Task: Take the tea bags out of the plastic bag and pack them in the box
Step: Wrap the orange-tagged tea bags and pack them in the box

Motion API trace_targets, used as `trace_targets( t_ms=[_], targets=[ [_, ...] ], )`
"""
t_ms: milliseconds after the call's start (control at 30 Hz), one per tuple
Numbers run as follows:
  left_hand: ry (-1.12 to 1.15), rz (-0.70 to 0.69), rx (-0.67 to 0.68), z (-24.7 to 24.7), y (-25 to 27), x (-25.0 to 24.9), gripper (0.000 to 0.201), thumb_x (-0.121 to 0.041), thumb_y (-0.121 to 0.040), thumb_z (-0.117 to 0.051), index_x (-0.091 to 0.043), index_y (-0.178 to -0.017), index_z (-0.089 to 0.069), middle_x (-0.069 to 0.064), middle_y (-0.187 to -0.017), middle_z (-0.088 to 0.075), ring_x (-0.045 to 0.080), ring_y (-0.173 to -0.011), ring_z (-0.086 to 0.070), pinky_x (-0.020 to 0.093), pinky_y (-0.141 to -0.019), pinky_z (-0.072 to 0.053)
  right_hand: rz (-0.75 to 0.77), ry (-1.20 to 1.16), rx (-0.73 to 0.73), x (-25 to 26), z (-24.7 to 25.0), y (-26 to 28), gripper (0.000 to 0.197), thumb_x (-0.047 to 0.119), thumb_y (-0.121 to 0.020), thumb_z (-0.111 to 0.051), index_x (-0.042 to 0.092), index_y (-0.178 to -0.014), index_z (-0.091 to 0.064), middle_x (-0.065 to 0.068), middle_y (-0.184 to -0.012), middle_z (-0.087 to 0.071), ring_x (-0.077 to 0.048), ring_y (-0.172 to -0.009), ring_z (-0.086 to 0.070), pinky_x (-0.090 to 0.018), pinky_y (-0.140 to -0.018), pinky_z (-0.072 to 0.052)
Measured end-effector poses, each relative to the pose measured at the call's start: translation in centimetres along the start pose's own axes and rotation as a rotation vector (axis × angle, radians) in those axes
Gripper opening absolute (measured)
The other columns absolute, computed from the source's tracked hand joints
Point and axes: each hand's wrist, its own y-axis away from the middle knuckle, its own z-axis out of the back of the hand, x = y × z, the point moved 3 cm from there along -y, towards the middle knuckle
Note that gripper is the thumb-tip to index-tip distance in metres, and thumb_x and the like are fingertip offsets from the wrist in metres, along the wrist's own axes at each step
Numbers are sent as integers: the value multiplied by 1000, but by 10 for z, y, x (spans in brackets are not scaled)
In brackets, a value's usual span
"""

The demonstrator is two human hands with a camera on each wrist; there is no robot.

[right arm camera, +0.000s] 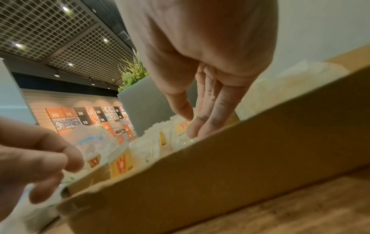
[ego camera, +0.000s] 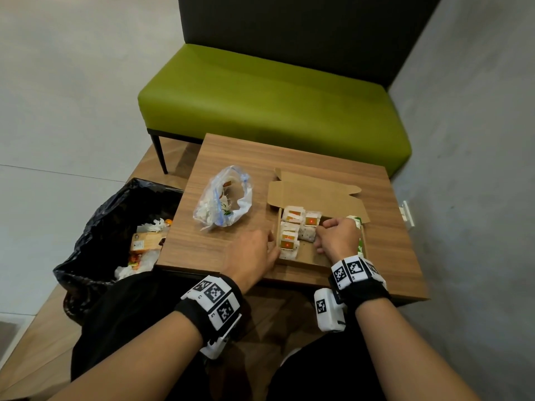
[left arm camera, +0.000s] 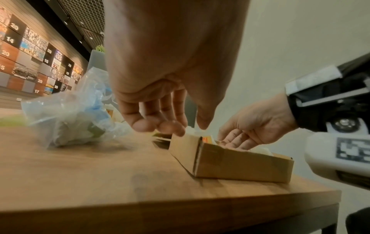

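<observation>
Hands at box, bin beside.

green bench | wood table | grey wall | grid ceiling

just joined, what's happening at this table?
A person is packing tea bags into an open cardboard box on a small wooden table. The right hand is inside the box, fingers down among the bags, arranging them. The left hand rests at the box's left edge with relaxed fingers. The plastic bag lies to the left, with some contents left in it.
</observation>
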Motion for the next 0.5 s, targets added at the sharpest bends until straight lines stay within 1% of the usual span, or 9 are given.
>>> trace_targets(
  t_ms=[33, 100, 167, 200, 233, 300, 367, 433, 500],
  targets=[
    [-16, -12, -49, 7, 0, 1, 24, -38, -95, -59, -23, -114, -62, -3, -103, -68, 13, -91, -62, 31, -79, -54, 22, -13, -9, 3, 3, 3, 7, 11, -87, -70, 11, -87, -63, -10, -60, -70, -19, -48, -68, -34, -50, -59],
    [-124, -48, -228, 28, -3, 5, 25, -38, -94, -59, -22, -112, -64, -2, -110, -63, 13, -99, -57, 32, -85, -51, 78, -22, -33, 9, 7, 8, 9, 12, -87, -71, 11, -81, -65, -10, -63, -71, -19, -50, -69, -40, -51, -61],
    [-263, -45, -395, 54, -11, 12, 24, -38, -93, -59, -23, -110, -64, 1, -116, -55, 19, -107, -48, 33, -86, -39, 151, -8, -53, 18, 6, 15, 11, 16, -86, -72, 16, -76, -65, -5, -66, -71, -21, -56, -71, -45, -55, -62],
    [-314, -15, -438, 66, -16, 17, 23, -38, -93, -60, -23, -110, -64, 3, -119, -51, 22, -110, -45, 34, -85, -33, 191, -3, -59, 23, 3, 18, 12, 19, -85, -72, 20, -75, -65, -2, -67, -71, -22, -60, -71, -46, -58, -62],
    [-352, 22, -451, 77, -22, 23, 23, -38, -92, -62, -24, -110, -64, 4, -123, -48, 25, -114, -43, 37, -85, -32, 233, -5, -53, 30, 0, 24, 12, 22, -84, -72, 22, -74, -65, 0, -69, -70, -22, -64, -71, -47, -61, -62],
    [-357, 88, -390, 90, -35, 37, 24, -37, -90, -65, -26, -111, -64, 7, -136, -42, 30, -123, -41, 48, -93, -37, 339, 16, -30, 46, -11, 37, 8, 23, -84, -70, 24, -77, -66, 4, -75, -70, -21, -72, -70, -45, -68, -61],
    [-314, 106, -284, 93, -45, 51, 24, -36, -90, -66, -27, -112, -65, 7, -140, -42, 31, -126, -45, 54, -96, -40, 464, 57, 14, 65, -25, 52, 4, 20, -86, -68, 22, -88, -71, 7, -83, -69, -18, -80, -68, -37, -75, -58],
    [-277, 89, -218, 92, -48, 61, 22, -35, -90, -67, -28, -111, -63, 6, -131, -52, 29, -114, -56, 48, -90, -47, 524, 54, 121, 79, -42, 64, 10, 18, -87, -67, 21, -95, -73, 8, -86, -69, -16, -80, -68, -33, -74, -57],
    [-206, 78, -205, 90, -49, 69, 24, -25, -87, -69, -27, -110, -62, 7, -123, -59, 29, -105, -61, 41, -84, -49, 548, 49, 239, 89, -62, 72, 16, 19, -87, -65, 26, -99, -73, 5, -87, -73, -18, -72, -70, -40, -70, -61]
  ],
)
